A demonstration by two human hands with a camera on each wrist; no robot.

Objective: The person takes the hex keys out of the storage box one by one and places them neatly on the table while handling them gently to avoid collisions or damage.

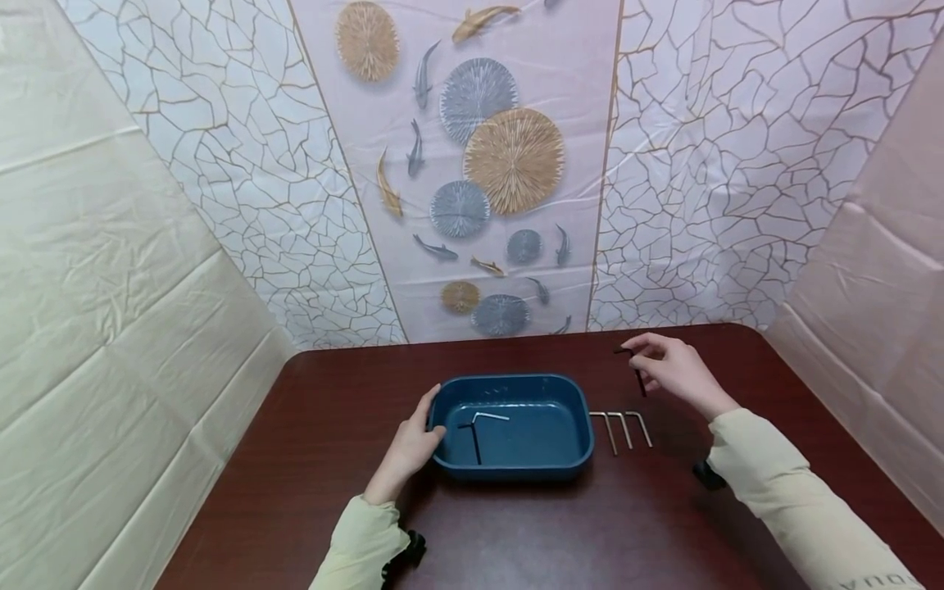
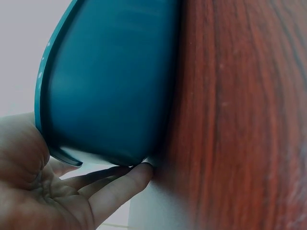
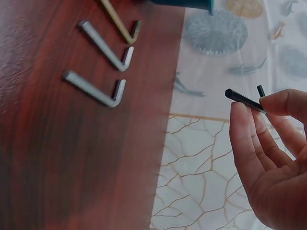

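A blue rectangular tray (image 1: 512, 473) sits on the table, with a black hex key (image 1: 475, 442) and a silver hex key (image 1: 490, 416) inside, toward its left end. My left hand (image 1: 409, 442) grips the tray's left end, thumb over the rim and fingers along the outer wall. Above the table, right of the tray, my right hand (image 1: 678, 370) pinches another black hex key (image 3: 245, 100) between thumb and fingers. Below that hand, several silver hex keys (image 3: 93, 88) lie side by side on the wood, just right of the tray.
The dark red-brown table (image 1: 516, 533) has rounded far corners. Behind its far edge hangs a patterned cloth (image 1: 501, 270) with fish and discs. Pale cloth walls (image 1: 147, 328) rise on the left and right. Each wrist wears a black device (image 1: 710, 475).
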